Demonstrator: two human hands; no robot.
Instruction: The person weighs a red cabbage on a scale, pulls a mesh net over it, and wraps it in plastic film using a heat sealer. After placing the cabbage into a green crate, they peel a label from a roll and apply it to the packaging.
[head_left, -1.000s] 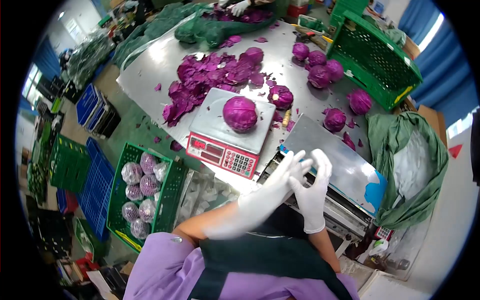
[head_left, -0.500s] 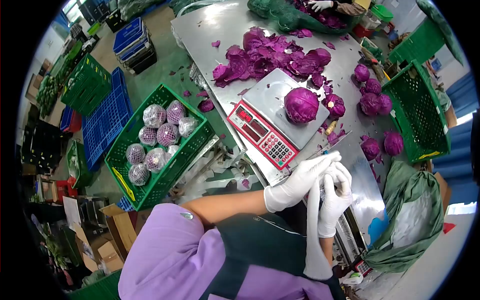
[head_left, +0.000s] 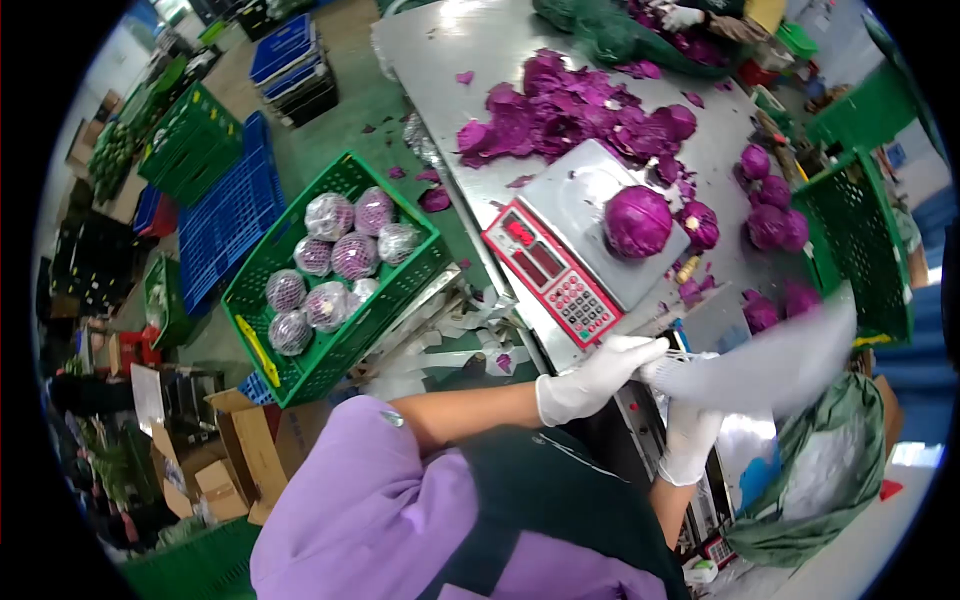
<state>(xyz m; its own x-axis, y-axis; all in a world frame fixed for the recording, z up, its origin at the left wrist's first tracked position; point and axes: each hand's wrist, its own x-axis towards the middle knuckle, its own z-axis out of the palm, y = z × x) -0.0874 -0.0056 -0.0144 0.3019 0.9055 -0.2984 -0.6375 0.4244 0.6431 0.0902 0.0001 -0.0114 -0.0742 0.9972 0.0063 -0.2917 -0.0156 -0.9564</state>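
Head view, and here are both your gloved hands, side by side just off the near edge of the table. Your left hand is closed at the fingertips, pinching the gathered end of a white net. Holding it by that end seems to leave the rest free to flare out to the right, where it blurs as though swinging. Your right hand sits under the net, wrist below; the net hides its fingers, so whether they grip or merely prop, I cannot tell.

Up ahead, one cabbage rests alone on the pan of the scale, nothing else leaning on it, so the reading should be its own. The display is lit red, and the keypad faces your side, likely so you can read and press without reaching over. A partly trimmed cabbage is just beside the pan, and more whole ones cluster further right, near a green crate. Loose leaves lie heaped beyond the scale, out of your hands' way.

Over on your left, another crate holds wrapped cabbages, close to your arm, probably for an easy reach. And at the far end, a co-worker's gloved hand shows by a dark green bag, well apart from yours.
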